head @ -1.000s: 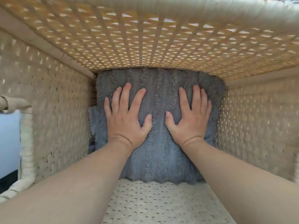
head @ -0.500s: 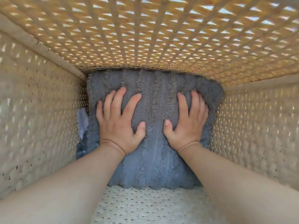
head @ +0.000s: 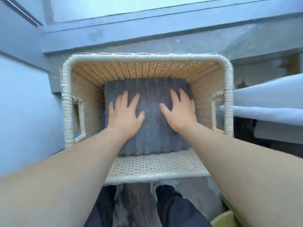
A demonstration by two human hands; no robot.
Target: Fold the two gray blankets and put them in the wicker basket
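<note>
A folded gray fluffy blanket lies at the bottom of the cream wicker basket, filling most of its floor. Both my arms reach down into the basket. My left hand rests flat on the blanket's left half, fingers spread. My right hand lies flat on its right half, fingers also apart. Neither hand grips the fabric. A second blanket cannot be told apart from the first; only one gray surface shows.
The basket stands on the floor against a blue-gray wall and baseboard. Its side handles are cut-outs. A white mattress edge juts in at right. My dark trouser legs stand just before the near rim.
The view has pulled back up out of the basket, so its whole rim and the room now show. Both hands stay flat on the blanket, the right one shifted slightly outward.
</note>
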